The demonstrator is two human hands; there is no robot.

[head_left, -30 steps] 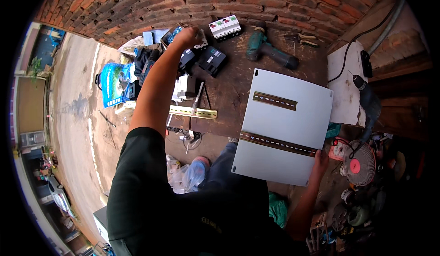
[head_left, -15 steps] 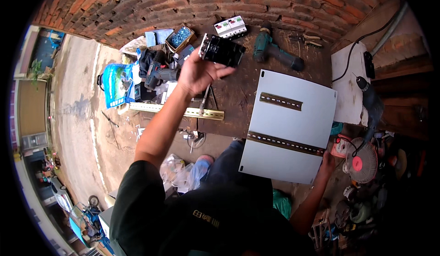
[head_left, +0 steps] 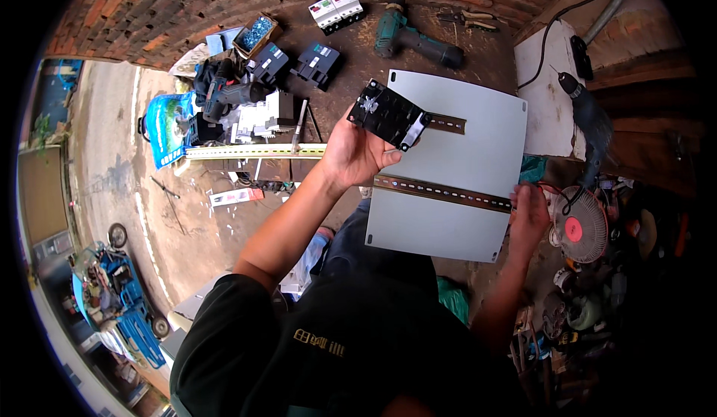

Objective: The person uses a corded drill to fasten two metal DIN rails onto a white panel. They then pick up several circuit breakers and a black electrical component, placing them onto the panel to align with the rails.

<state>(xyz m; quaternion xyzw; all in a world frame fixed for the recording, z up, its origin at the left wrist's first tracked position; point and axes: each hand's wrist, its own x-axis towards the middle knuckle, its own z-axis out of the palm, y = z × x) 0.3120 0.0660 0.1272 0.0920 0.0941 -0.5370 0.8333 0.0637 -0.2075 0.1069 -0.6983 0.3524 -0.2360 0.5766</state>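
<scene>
My left hand [head_left: 348,152] is closed around a black contactor-like electrical device [head_left: 387,112], its back side with a metal clip facing up. The device is held above the left part of a light grey metal mounting plate [head_left: 437,230], partly hiding the short slotted rail [head_left: 449,124] there. A longer slotted rail [head_left: 441,191] crosses the plate lower down, with screw heads showing in it. At the plate's right edge, my right hand [head_left: 529,214] grips it beside the long rail's end; some of its fingers are hidden.
Two black devices [head_left: 317,64] and a pair of white breakers [head_left: 335,10] stand on the brown bench. A green drill [head_left: 411,39] and pliers [head_left: 478,21] lie at the back. Left are a screw box [head_left: 256,31], another drill [head_left: 224,97] and a long rail [head_left: 246,152]. A fan [head_left: 579,226] stands right.
My left hand has brought the black device rightward and down, over the plate, and turned it. The view has shifted, uncovering two black devices on the bench. My right hand stays at the plate's edge.
</scene>
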